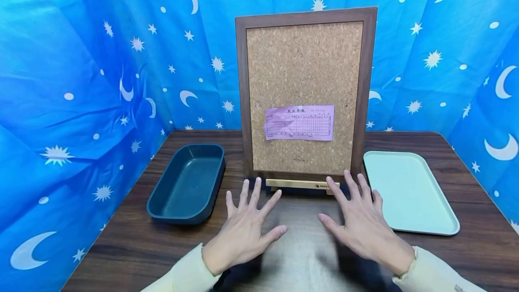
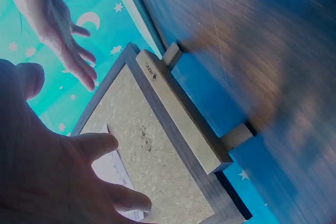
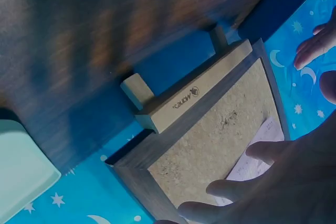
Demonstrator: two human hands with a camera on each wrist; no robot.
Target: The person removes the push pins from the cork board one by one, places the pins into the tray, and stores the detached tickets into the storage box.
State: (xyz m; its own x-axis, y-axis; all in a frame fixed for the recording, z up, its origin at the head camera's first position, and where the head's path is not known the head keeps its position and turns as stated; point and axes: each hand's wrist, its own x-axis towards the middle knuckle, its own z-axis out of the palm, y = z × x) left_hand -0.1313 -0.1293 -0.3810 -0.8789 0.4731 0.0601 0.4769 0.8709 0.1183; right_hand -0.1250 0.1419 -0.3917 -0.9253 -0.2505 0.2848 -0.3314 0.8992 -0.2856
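Spreading fingers [image 1: 255,193], each hand [image 1: 245,231] [image 1: 361,226] partly hides the purple slip [image 1: 300,123] in its wrist view.

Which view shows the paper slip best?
Head: the whole slip shows on the corkboard, uncovered. The left wrist view shows only part, behind the left hand; the right wrist view, only part, behind the right hand.

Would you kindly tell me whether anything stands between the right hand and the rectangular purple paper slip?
Nothing visible blocks the bare right hand from the purple paper slip, which lies on the front of the rectangular brown-framed cork board; the pale wooden ledge sits lower.
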